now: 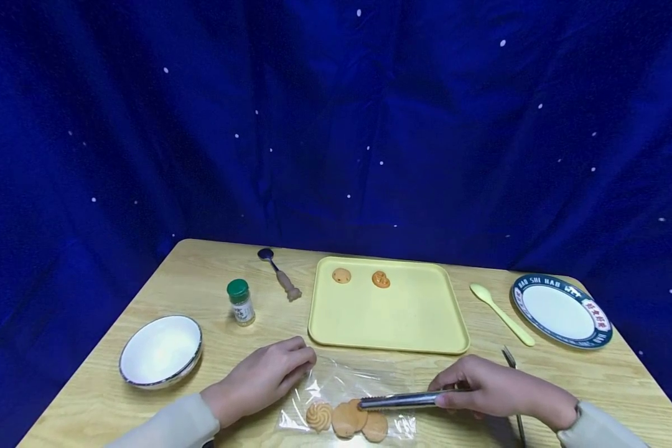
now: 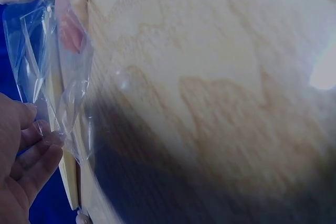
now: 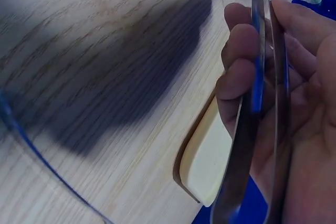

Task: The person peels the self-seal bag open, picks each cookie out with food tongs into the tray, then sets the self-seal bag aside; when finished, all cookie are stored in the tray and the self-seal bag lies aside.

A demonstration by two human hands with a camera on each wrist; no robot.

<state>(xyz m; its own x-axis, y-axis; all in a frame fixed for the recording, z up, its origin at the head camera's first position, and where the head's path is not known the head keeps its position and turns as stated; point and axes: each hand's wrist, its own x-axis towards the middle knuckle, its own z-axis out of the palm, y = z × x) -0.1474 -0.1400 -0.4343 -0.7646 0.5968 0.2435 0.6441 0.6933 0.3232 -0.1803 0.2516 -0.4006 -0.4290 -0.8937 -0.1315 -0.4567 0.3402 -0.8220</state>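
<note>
In the head view, a clear plastic bag (image 1: 336,379) lies at the front of the table. In it are a swirl cookie (image 1: 318,415) and several round cookies (image 1: 344,420), some overlapping. My left hand (image 1: 269,376) pinches the bag's upper left edge; the left wrist view shows its thumb and fingertips on the film (image 2: 39,77). My right hand (image 1: 481,389) grips metal tongs (image 1: 397,401), with both arms between thumb and fingers in the right wrist view. The tongs' tips overlap the round cookies; I cannot tell whether they hold one.
Beyond the bag sits a yellow tray (image 1: 392,311) with two cookies (image 1: 341,275) near its far edge. To the left are a white bowl (image 1: 161,351), a green-capped shaker (image 1: 241,302) and a spoon (image 1: 280,274). On the right are a yellow spoon (image 1: 501,314), a fork (image 1: 509,358) and a plate (image 1: 560,311).
</note>
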